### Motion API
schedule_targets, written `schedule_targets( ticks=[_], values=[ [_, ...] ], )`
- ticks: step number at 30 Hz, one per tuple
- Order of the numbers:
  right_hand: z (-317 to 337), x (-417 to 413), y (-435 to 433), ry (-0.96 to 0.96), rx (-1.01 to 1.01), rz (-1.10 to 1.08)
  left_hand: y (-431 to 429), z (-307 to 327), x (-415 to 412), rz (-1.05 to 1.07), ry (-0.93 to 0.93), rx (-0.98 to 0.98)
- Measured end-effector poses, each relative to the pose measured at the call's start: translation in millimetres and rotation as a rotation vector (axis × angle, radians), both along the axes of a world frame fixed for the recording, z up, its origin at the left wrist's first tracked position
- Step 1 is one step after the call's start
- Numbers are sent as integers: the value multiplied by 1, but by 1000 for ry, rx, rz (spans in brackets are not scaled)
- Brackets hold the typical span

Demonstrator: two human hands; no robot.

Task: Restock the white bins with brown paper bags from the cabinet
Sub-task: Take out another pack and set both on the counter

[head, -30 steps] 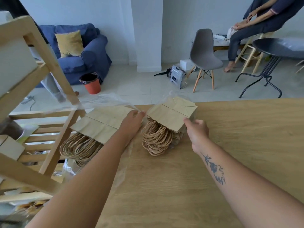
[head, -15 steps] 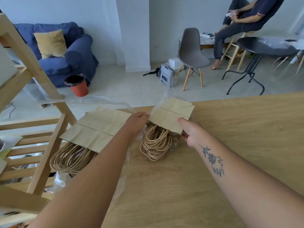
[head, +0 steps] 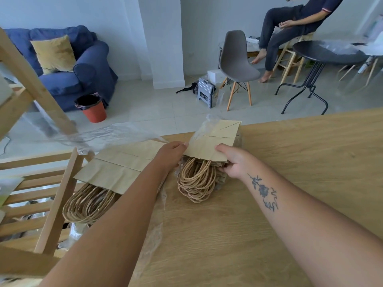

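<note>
- A person's right hand [head: 234, 162] clamps the near right corner of the smaller stack of brown paper bags [head: 215, 141], thumb on top and fingers curled underneath. A second ago it only touched the stack's right edge.
- The left hand [head: 170, 156] sits against the stack's left edge, where it was half a second ago. Its fingertips are at the clear plastic wrap [head: 116, 133], and whether they pinch film, paper or nothing cannot be told.
- The stack lies flat near the far edge of the wooden tabletop [head: 290, 183], in about the same spot as before. Its twisted paper handles [head: 196, 181] spill toward the camera, and loose film clings round its far end.
- A larger stack of bags [head: 120, 164] lies just to the left, overhanging the tabletop's corner beside a wooden shelf frame [head: 56, 204], part-covered by the left forearm.
- The firmer right-hand hold suggests the smaller stack is about to be lifted or pulled free of its wrapping.
- No white bin is in view, so the restocking itself appears not yet begun.
</note>
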State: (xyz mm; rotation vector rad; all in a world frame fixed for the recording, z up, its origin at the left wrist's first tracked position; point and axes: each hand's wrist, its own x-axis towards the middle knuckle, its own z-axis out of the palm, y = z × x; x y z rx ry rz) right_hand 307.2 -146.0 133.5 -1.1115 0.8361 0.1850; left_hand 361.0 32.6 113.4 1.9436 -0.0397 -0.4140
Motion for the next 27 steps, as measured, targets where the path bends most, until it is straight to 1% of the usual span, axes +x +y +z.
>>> schedule_targets(
  ticks=[4, 9, 12, 16, 21, 27],
  values=[
    [0, -1, 2, 6, 14, -6, 2, -2, 2, 20, 12, -37],
    [-5, 1, 8, -2, -110, -42, 4, -2, 0, 8, 17, -63],
    [-6, -2, 4, -18, -141, -78, 4, 0, -1, 25, 7, -72],
    [-6, -9, -4, -50, -102, -22, 2, -1, -5, 2, 5, -44],
    [-3, -3, 0, -49, -23, 49, -4, -5, -3, 76, 95, -95],
    [-12, 8, 4, -20, -67, 56, 1, -10, -1, 108, 119, -121]
  ],
)
